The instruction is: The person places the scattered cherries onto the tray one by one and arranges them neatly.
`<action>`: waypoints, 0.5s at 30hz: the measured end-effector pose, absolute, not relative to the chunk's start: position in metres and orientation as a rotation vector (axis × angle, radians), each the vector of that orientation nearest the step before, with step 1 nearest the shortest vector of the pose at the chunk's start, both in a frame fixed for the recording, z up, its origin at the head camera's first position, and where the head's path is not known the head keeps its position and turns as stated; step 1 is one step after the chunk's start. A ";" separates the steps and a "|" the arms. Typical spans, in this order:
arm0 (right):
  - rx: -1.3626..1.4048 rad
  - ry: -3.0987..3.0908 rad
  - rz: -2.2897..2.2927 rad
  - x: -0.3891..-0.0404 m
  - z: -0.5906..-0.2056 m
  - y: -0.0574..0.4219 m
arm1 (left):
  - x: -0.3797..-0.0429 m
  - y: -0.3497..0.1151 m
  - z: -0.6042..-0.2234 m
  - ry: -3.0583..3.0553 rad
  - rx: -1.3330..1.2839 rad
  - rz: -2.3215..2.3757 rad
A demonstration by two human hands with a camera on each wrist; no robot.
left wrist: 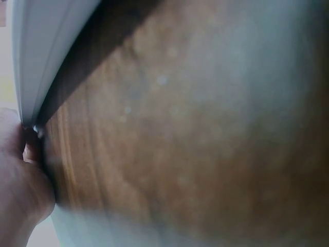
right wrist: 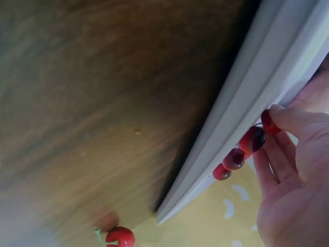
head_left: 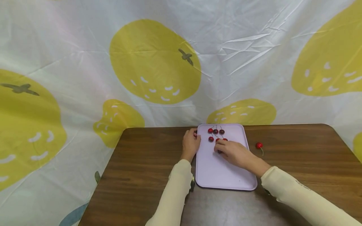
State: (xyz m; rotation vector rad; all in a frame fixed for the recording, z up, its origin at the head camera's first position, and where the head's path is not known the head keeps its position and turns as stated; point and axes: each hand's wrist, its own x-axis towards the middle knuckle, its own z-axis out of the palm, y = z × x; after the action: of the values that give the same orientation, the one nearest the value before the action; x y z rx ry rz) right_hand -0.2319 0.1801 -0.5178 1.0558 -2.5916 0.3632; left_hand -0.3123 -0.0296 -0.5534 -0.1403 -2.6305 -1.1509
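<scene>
A pale lilac tray [head_left: 223, 177] lies on the table with small red and dark cherries on its far half. Three of them, including a dark cherry [head_left: 216, 131], form the far row, and another row lies nearer, partly behind my right hand [head_left: 234, 153]. That hand reaches over the tray's right rim and pinches a red cherry [right wrist: 270, 122] between thumb and fingers. Other cherries [right wrist: 252, 140] line up beyond it in the right wrist view. My left hand [head_left: 191, 144] grips the tray's left rim, its fingertips partly hidden.
A single red cherry [head_left: 259, 145] with a green stem lies on the brown wooden table [head_left: 152, 160], right of the tray. Behind the table's far edge hangs a white curtain [head_left: 220, 78] printed with yellow fruit.
</scene>
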 end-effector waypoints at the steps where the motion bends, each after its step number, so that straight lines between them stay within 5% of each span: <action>1: 1.055 -2.588 0.371 -0.232 -0.518 0.180 | -0.312 -0.030 -0.553 -2.624 -0.145 -1.150; 15: 1.103 -2.561 0.425 -0.238 -0.518 0.175 | -0.311 -0.029 -0.552 -2.653 -0.118 -1.157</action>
State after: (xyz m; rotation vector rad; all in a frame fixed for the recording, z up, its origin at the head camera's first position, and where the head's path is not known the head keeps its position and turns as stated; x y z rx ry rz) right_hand -0.2383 0.1753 -0.5179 1.1033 -2.5608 0.4255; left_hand -0.3106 -0.0293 -0.5517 -0.1179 -2.6535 -1.1567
